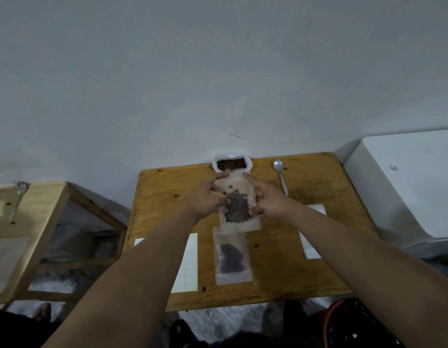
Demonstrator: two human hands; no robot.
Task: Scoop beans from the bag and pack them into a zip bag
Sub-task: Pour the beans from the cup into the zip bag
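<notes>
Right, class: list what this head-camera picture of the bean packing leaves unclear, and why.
Head view: whether the held zip bag is sealed; its top edge is too small, and the left hand and right hand cover its corners.
Head view: how full the bean bag is; the held zip bag hides its lower part.
Head view: left white sheet; a forearm covers part.
Head view: side table; cut off by the left edge.

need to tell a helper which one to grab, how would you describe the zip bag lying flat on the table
On the middle table, look at the near half, between two white sheets. The zip bag lies flat there; the left hand and right hand hold the raised bag, not this one.
</notes>
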